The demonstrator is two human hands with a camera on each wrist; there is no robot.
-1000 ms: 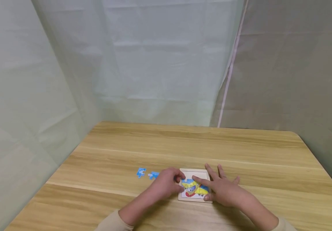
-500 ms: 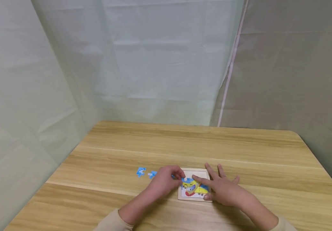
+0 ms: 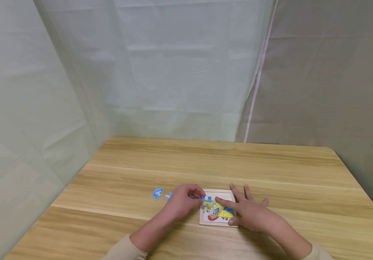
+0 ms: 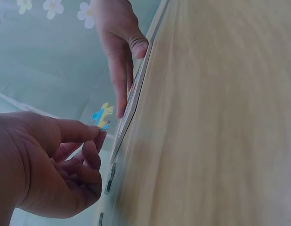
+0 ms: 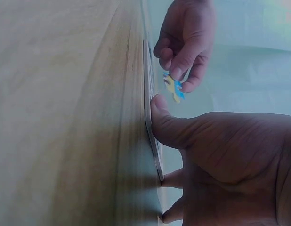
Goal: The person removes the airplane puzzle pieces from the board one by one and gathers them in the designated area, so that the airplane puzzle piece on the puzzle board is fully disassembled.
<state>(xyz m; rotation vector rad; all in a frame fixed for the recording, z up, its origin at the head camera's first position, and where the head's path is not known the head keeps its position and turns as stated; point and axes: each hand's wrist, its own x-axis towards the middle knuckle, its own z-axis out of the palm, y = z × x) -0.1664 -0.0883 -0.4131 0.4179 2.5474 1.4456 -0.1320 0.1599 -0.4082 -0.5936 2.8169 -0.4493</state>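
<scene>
My left hand (image 3: 182, 202) pinches a yellow and blue jigsaw piece (image 4: 104, 114) between thumb and fingertips. The piece is held above the left part of a wooden puzzle tray (image 3: 217, 190), clear of its surface in both wrist views. Inside the tray, joined pieces make a yellow, red and blue picture (image 3: 226, 213); bare board shows along its back. My right hand (image 3: 251, 213) lies with spread fingers over the tray's right side, its thumb on the front right corner and its index finger reaching across the picture.
Two loose blue jigsaw pieces lie left of the tray: one farther out (image 3: 157, 193), the other (image 3: 168, 196) partly covered by the left hand. A wood-grain table (image 3: 134, 155) carries everything. Pale cloth curtains (image 3: 186, 72) hang behind it.
The left hand has drawn up and slightly left from the tray's left side with the piece in its fingertips. The right hand has stayed on the tray.
</scene>
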